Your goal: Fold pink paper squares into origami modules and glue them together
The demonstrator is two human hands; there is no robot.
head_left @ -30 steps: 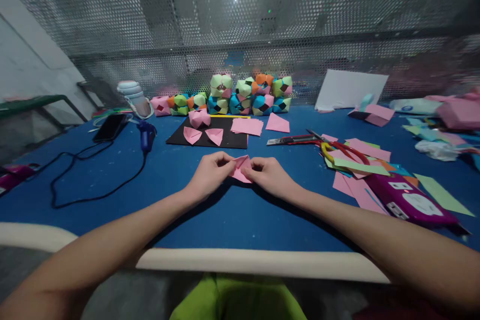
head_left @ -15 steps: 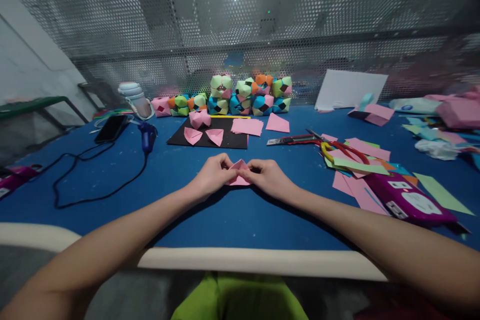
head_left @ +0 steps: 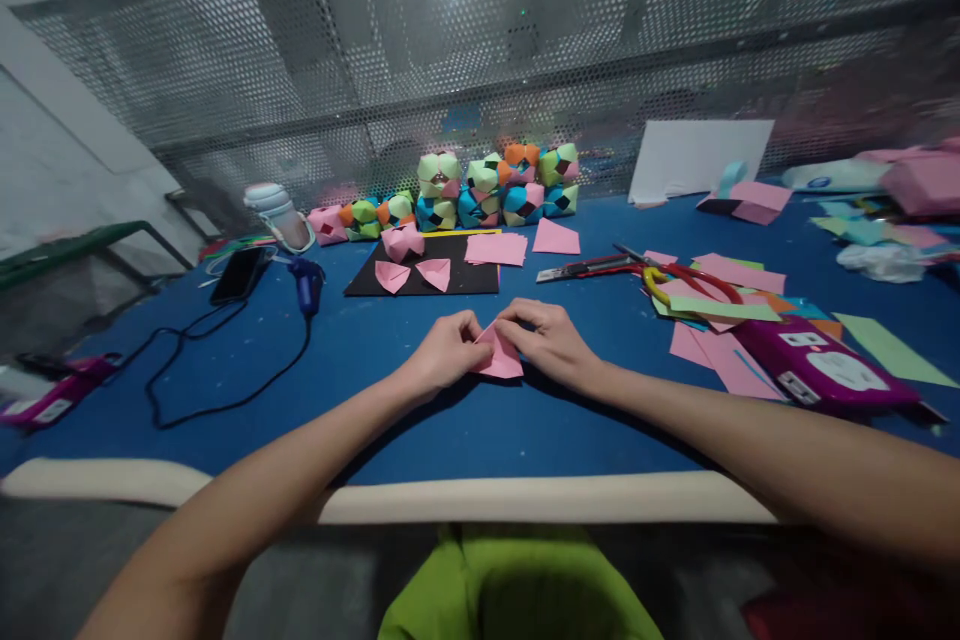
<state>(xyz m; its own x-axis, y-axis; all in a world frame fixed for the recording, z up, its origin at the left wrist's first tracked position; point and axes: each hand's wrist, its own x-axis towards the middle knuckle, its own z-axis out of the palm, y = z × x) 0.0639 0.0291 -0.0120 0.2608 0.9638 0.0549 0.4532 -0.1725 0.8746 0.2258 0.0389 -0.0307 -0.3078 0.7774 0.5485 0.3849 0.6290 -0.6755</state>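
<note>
Pink origami piece: held between both hands, low over the near middle of the blue bench; whether its bottom edge touches the surface, cannot tell.

Change over the last half second: the paper showed a centred peak with a hand at each side. Now the peak leans, and a broad flap spreads toward the lower right. The right hand has shifted up onto the top edge, its fingers pinching near the tip. The left hand keeps its place, thumb across the front face, fingers behind, grasping the left side. The right fingers partly cover the tip, so the crease there cannot be read. The view has also tilted slightly.

Interpretation: one side appears steadied while the other is worked, so folding is probably under way, the shape not yet settled. Letting go on the left could allow the flap to spring open.

Unchanged: on the black board, a left folded piece and a right folded piece sit before a pink paper assembly; the pink sheets lie beside them. The blue glue gun stands well apart, untouched.
</note>
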